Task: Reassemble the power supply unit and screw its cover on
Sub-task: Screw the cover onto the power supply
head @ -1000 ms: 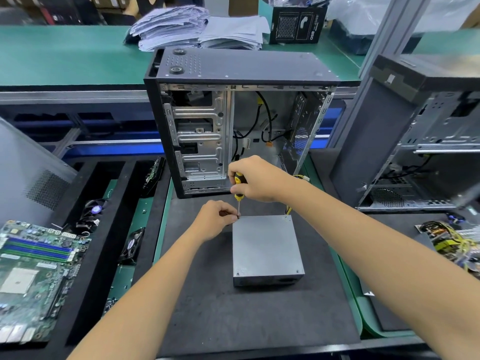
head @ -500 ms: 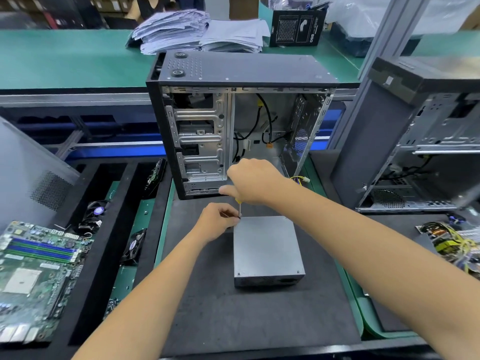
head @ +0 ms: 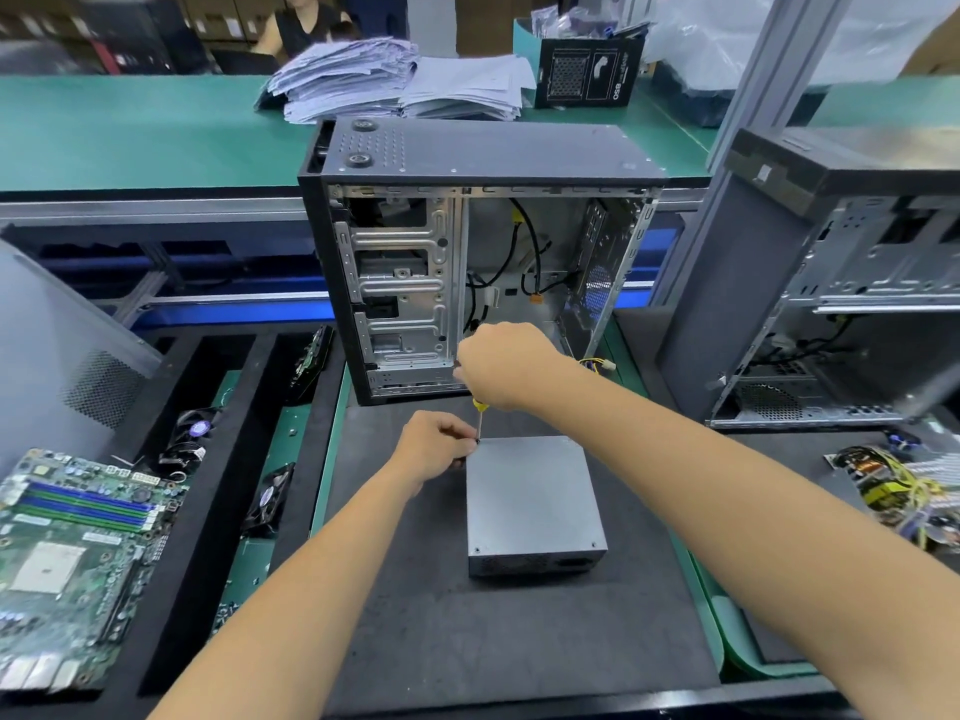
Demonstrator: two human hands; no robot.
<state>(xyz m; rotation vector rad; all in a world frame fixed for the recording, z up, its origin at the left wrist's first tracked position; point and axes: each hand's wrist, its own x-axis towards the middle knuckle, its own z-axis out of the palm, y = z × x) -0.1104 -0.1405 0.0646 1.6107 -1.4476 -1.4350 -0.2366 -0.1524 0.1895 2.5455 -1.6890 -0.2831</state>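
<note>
Right hand [head: 506,363] has rolled over the gripped screwdriver [head: 479,419], turning it; left hand [head: 434,444] pinches its tip at the PSU [head: 532,504] corner; the screw is likely tightening.

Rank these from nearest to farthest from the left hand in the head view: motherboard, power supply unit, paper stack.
1. power supply unit: touching the left hand, just right of it.
2. motherboard: far left, in the tray.
3. paper stack: on the back bench.

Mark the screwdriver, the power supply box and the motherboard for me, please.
screwdriver [head: 480,421]: head view, on the thin metal shaft below the yellow handle.
power supply box [head: 530,501]: head view, on the middle of its grey top cover.
motherboard [head: 78,543]: head view, on the green board near its centre.
</note>
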